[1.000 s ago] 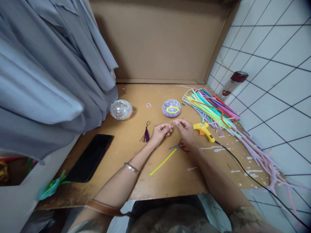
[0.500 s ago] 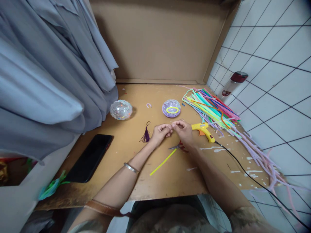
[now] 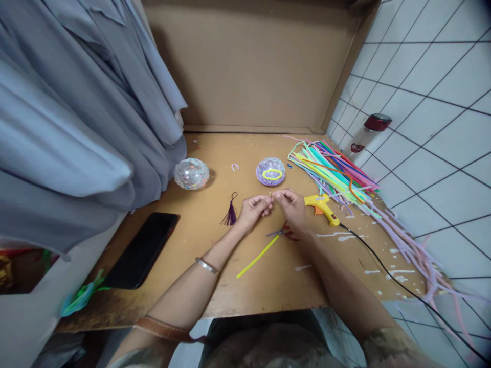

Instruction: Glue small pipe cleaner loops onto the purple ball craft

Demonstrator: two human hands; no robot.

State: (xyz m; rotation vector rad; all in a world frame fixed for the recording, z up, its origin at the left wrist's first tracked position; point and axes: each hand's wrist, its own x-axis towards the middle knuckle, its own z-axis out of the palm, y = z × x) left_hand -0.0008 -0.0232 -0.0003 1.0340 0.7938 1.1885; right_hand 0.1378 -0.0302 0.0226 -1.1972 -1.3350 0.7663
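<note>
My left hand (image 3: pixel 253 210) and my right hand (image 3: pixel 290 207) meet over the middle of the table, fingers pinched. A tiny piece between the fingertips is too small to name. Just beyond them stands a clear ball (image 3: pixel 270 171) with a purple rim and a yellow oval ring on it. A dark purple tassel (image 3: pixel 230 212) lies left of my left hand. Under my right wrist are scissors (image 3: pixel 284 231), partly hidden, with a yellow pipe cleaner (image 3: pixel 257 257) by their blades. The yellow glue gun (image 3: pixel 324 208) rests right of my right hand.
Bundled coloured pipe cleaners (image 3: pixel 333 168) lie at the back right, near a bottle (image 3: pixel 368 135) by the tiled wall. Another clear ball (image 3: pixel 192 174), a pink curl (image 3: pixel 235 167) and a black phone (image 3: pixel 141 250) are on the left. A cord (image 3: pixel 378 258) runs from the glue gun.
My right fingertips have drawn slightly away from my left ones, showing a small gap with a tiny piece at it. The other things stay in place.
</note>
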